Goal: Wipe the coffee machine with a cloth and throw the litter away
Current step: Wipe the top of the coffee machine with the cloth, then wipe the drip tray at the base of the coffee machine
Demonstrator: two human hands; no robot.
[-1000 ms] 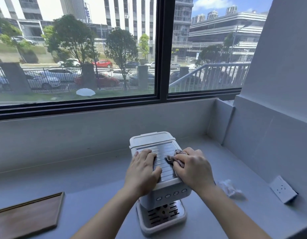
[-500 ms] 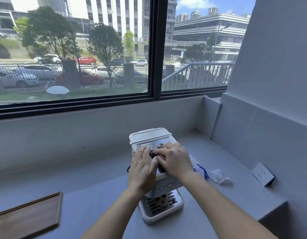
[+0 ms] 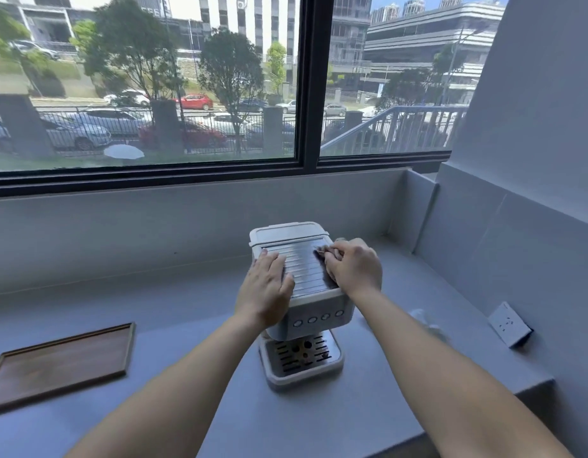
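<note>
Standing on the grey counter (image 3: 186, 325) under the window, the coffee machine (image 3: 314, 312) was the largest thing of the task; it looked rigid and rather heavy, with smooth white sides that probably slip under a palm. Its ribbed metal top seemed the best place to press, and its body the place to hold it steady. The counter had much open room to the left, as far as the wooden tray (image 3: 61, 361) near the front edge. On the right the room was less: the side wall was close, with a wall socket (image 3: 509, 323) low on it, and the counter's front edge fell away near the right forearm.

The left hand (image 3: 266, 289) lay flat and released on the left part of the top, bracing the machine and gripping nothing. The right hand (image 3: 353, 266) was clenched around the cloth (image 3: 322, 250), which showed only a little at the fingertips, on the back right part of the ribbed top. The cloth looked soft and light, so it should follow the grooves if bunched firmly.

The litter (image 3: 424, 322), a small crumpled white piece, lay on the counter to the right of the machine, partly hidden by the right forearm. It seemed very light and easy to pinch.
</note>
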